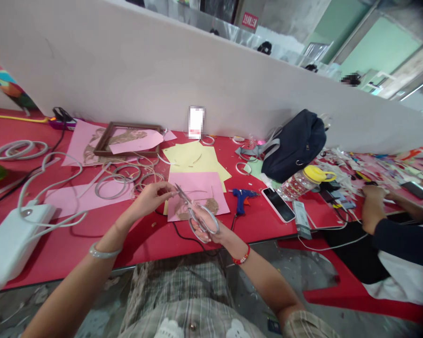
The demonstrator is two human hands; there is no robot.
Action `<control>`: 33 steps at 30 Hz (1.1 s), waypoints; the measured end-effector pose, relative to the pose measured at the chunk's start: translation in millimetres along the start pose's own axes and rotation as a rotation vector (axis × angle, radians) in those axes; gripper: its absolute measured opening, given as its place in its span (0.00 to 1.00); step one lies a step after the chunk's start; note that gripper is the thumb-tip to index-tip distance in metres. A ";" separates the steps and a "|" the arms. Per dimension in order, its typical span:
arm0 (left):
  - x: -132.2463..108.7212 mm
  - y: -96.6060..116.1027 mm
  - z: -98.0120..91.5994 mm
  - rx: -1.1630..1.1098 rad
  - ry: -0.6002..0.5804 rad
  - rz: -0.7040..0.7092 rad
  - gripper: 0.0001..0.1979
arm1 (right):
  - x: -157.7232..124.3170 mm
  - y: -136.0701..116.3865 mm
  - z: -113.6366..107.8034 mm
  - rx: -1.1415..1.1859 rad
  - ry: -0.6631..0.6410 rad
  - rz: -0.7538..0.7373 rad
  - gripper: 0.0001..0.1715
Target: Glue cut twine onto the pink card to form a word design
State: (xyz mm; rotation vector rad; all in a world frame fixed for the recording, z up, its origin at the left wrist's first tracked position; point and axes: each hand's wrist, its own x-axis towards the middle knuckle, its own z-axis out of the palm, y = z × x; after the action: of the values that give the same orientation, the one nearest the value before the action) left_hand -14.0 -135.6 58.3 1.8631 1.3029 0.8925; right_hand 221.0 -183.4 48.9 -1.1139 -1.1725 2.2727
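My right hand [205, 223] is closed round the handles of a pair of scissors [184, 195], whose blades point up and left. The tips of the blades are close to the fingers of my left hand [154, 198]. Those fingers are pinched together; what is between them, if anything, is too small to make out. Beneath both hands lies a pink sheet [193, 180] bearing a brown, fibrous-looking cut-out design [212, 205], partly hidden by my right hand. Yellow sheets [207, 157] lie under and behind the pink one.
Right of my hands are a blue glue gun [240, 201], a phone [278, 204], a yellow-lidded bottle [299, 184] and a dark backpack [296, 145]. Coiled strips [111, 187], a wooden frame [100, 148] and a white power bank [21, 239] lie left. A co-worker's arm [372, 206] rests far right.
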 end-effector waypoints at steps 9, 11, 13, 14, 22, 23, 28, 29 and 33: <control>-4.1 -27.5 -65.3 0.548 0.325 -0.063 0.18 | -23.7 -14.3 -25.9 -0.231 0.256 -0.053 0.40; -1.4 -33.6 -70.1 0.694 0.391 0.010 0.18 | -32.7 -26.2 -48.4 -0.448 0.456 -0.085 0.39; 4.3 -35.3 -57.6 0.714 0.319 0.127 0.18 | -39.6 -42.3 -77.0 -0.744 0.725 -0.197 0.34; 7.8 -34.9 -46.3 0.690 0.224 0.183 0.16 | -41.6 -51.4 -92.5 -0.916 0.862 -0.255 0.31; 23.0 -36.5 13.0 0.655 -0.085 0.156 0.07 | -30.5 -108.5 -180.5 -1.361 1.224 0.022 0.19; 22.4 -36.4 11.6 0.656 -0.066 0.152 0.07 | -28.5 -110.6 -181.9 -1.373 1.249 0.008 0.19; 20.7 -19.0 7.1 0.577 0.065 0.198 0.07 | -10.7 -100.6 -153.5 -1.417 1.014 -0.467 0.17; 21.7 -13.6 8.5 0.546 0.073 0.205 0.07 | -4.5 -95.3 -143.4 -1.363 0.811 -0.583 0.16; 27.5 -1.8 17.4 0.449 0.055 0.175 0.09 | 21.0 -72.2 -110.0 -1.110 0.271 -0.638 0.10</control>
State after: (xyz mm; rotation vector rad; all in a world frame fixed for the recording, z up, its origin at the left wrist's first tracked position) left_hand 6.9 -111.5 51.7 2.3415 1.4822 0.7871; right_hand 289.9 -69.8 58.3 -1.0491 -2.3074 0.8862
